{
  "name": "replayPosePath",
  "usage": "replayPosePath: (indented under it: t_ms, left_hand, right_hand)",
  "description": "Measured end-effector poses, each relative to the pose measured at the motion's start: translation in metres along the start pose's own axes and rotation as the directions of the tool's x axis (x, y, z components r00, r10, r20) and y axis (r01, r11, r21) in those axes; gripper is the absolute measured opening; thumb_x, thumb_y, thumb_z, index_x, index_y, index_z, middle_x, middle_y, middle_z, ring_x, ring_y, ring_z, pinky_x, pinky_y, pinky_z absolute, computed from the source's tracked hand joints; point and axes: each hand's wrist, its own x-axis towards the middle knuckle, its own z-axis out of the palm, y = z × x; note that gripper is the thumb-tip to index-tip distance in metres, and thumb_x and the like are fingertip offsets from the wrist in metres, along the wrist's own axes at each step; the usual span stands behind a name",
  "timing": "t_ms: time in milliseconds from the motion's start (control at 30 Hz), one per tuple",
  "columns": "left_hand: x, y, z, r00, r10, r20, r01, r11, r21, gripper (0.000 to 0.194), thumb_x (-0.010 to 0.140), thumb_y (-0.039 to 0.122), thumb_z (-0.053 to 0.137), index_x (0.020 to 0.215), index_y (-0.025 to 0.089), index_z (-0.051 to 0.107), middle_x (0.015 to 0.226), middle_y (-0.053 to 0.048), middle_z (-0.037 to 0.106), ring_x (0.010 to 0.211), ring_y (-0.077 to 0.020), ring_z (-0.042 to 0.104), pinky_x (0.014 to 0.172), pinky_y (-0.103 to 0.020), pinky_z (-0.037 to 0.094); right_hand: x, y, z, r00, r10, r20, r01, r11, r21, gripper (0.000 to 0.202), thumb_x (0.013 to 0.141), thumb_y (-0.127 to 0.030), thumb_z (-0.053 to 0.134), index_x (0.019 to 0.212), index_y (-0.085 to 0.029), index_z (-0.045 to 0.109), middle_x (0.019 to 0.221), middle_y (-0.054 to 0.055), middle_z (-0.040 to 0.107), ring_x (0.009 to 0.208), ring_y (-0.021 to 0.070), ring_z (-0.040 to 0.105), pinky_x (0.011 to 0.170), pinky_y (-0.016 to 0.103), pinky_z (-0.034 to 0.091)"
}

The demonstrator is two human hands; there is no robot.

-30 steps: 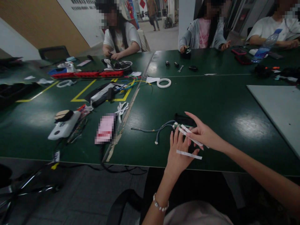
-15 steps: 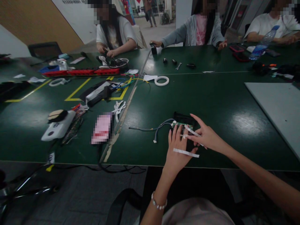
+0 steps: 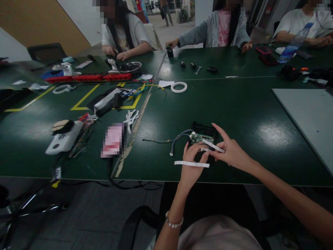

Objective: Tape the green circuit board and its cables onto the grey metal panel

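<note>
Going L to R: a white device (image 3: 68,139) and a pink-faced item (image 3: 112,140) lie on the green table (image 3: 255,107), w/ curled white scraps (image 3: 131,119) just beyond the pink one. Then thin grey cables (image 3: 172,148) run to the L end of the PCB (image 3: 198,137), which lies on the table by a black part (image 3: 203,127). Cables look soft & bendy; the joints at the PCB are prob. the weak spot, so no tugging there.

L hand (image 3: 191,173) is at the PCB's near side, fingers bent, thumb & index drawn close by a short strip (image 3: 205,149); a long strip (image 3: 191,164) lies across its back. PCB should be light, stiff, fragile: best taken by its bare edges, off the components.

R hand (image 3: 235,154) has its index raised well apart from the thumb, other fingers curled in by a slanted strip (image 3: 213,146). Strips look light & limp, best nipped at an end. Contact is small & blurry, so can't tell if either hand actually pinches a strip.
</note>
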Motion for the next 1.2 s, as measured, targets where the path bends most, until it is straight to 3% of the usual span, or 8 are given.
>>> replayPosePath:
  t_ms: [100,200,300,467,733,933,1033,1200]
  left_hand:
    - [0.0,-0.003,0.002,0.997,-0.037,-0.074,0.031,0.996,-0.088,0.014,0.089,0.026,0.053,0.088,0.02,0.066,0.096,-0.002,0.071,0.095,-0.017,0.064,0.107,-0.043,0.032]
    - [-0.001,-0.005,0.003,0.992,-0.072,-0.104,0.052,0.982,-0.182,0.013,0.088,0.025,0.055,0.087,0.017,0.065,0.087,-0.003,0.069,0.084,-0.0161,0.064,0.084,-0.032,0.047]
    - [-0.003,-0.004,0.003,0.991,-0.099,-0.093,0.077,0.973,-0.218,0.012,0.088,0.025,0.056,0.085,0.016,0.064,0.082,-0.002,0.067,0.078,-0.0149,0.062,0.072,-0.026,0.047]
    - [-0.005,-0.003,0.005,0.993,-0.094,-0.068,0.074,0.965,-0.251,0.011,0.089,0.024,0.054,0.085,0.017,0.061,0.077,-0.001,0.066,0.074,-0.0139,0.062,0.071,-0.025,0.047]
    - [-0.004,-0.002,0.012,0.982,-0.035,-0.188,0.047,0.997,0.06,0.017,0.089,0.023,0.053,0.105,0.018,0.054,0.083,-0.001,0.064,0.072,-0.0132,0.063,0.069,-0.025,0.05]
    - [0.002,0.011,0.014,0.989,0.137,0.051,-0.146,0.895,0.422,0.036,0.089,0.018,0.046,0.126,0.016,0.046,0.111,-0.012,0.061,0.099,-0.0238,0.06,0.085,-0.039,0.049]
    - [0.004,0.02,0.015,0.984,0.131,0.124,-0.171,0.893,0.417,0.05,0.087,0.015,0.046,0.136,0.015,0.034,0.122,-0.014,0.056,0.11,-0.0265,0.055,0.092,-0.044,0.047]
    - [0.003,0.028,0.018,0.97,0.18,0.162,-0.215,0.948,0.234,0.052,0.086,0.01,0.044,0.137,0.015,0.032,0.132,-0.015,0.05,0.123,-0.0251,0.047,0.102,-0.043,0.042]
  right_hand:
    - [-0.002,0.0,0.002,0.999,-0.035,0.009,0.035,0.999,-0.013,0.096,0.08,-0.033,0.066,0.151,-0.028,0.001,0.068,-0.002,0.065,0.052,0.0106,0.057,0.047,0.019,0.042]
    - [-0.005,0.003,0.0,0.999,-0.049,-0.003,0.049,0.999,-0.008,0.097,0.08,-0.029,0.066,0.151,-0.03,0.0,0.073,-0.001,0.065,0.05,0.0095,0.053,0.044,0.019,0.04]
    - [-0.008,0.004,-0.003,0.996,-0.077,-0.046,0.077,0.997,-0.016,0.096,0.079,-0.024,0.065,0.151,-0.03,0.001,0.073,-0.002,0.065,0.05,0.0095,0.052,0.045,0.02,0.04]
    - [-0.013,0.001,-0.008,0.985,-0.127,-0.115,0.121,0.991,-0.062,0.092,0.08,-0.021,0.063,0.151,-0.031,0.006,0.073,-0.002,0.065,0.051,0.0105,0.052,0.047,0.023,0.042]
    - [-0.022,-0.022,-0.017,0.927,-0.158,-0.34,0.168,0.986,0.0,0.083,0.083,-0.032,0.062,0.149,-0.031,0.011,0.073,-0.001,0.063,0.051,0.0124,0.051,0.043,0.025,0.041]
    - [-0.022,-0.029,0.005,0.922,-0.145,-0.36,0.204,0.97,0.132,0.085,0.081,-0.032,0.064,0.148,-0.031,0.013,0.07,-0.002,0.059,0.052,0.0126,0.053,0.045,0.025,0.044]
    - [-0.019,-0.019,0.019,0.935,-0.132,-0.329,0.182,0.975,0.126,0.088,0.078,-0.029,0.067,0.148,-0.031,0.015,0.066,-0.004,0.057,0.053,0.0124,0.052,0.049,0.026,0.045]
    - [-0.015,-0.009,0.022,0.938,-0.109,-0.329,0.15,0.983,0.104,0.094,0.075,-0.033,0.069,0.149,-0.029,0.012,0.065,-0.005,0.057,0.053,0.0121,0.053,0.049,0.025,0.044]
